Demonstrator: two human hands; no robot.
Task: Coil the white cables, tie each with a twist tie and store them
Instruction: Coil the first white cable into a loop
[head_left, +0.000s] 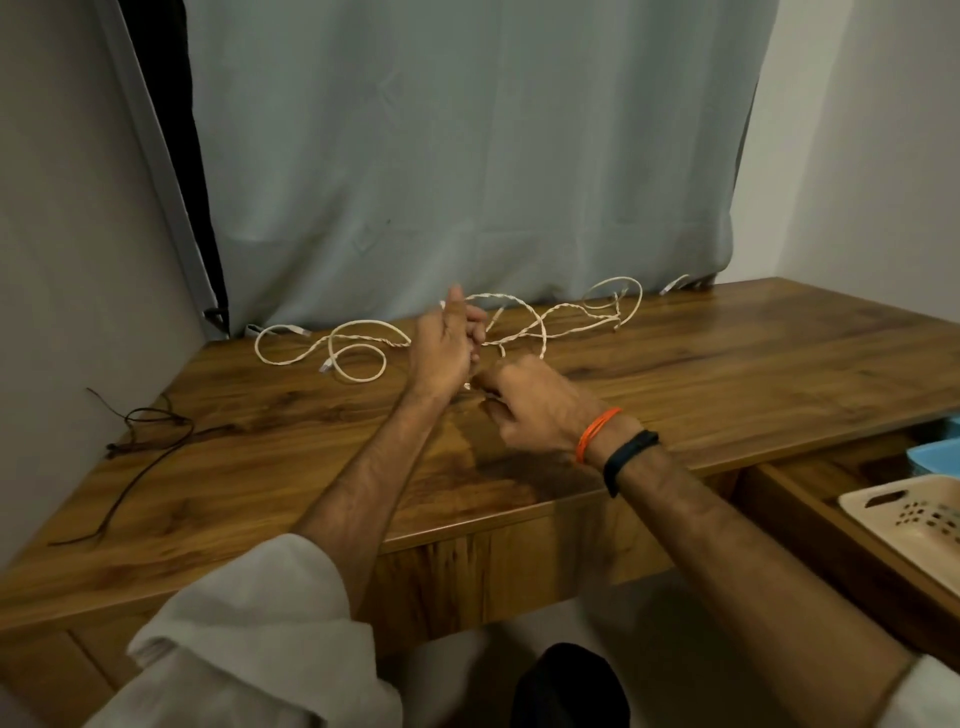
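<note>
Both hands gathering the white braided cables at the centre of the wooden desk.

Your left hand (444, 345) stands upright, fingers loosely curled around a strand; your right hand (530, 402) pinches something small, too blurred to identify. The white braided cables (519, 319) run along a 9-to-3 axis, trailing mostly toward 2 o'clock, nearer your right hand. Bare wooden desk (727, 364) lies at 3 o'clock; the cream perforated basket (914, 514) waits at 4 o'clock.
</note>
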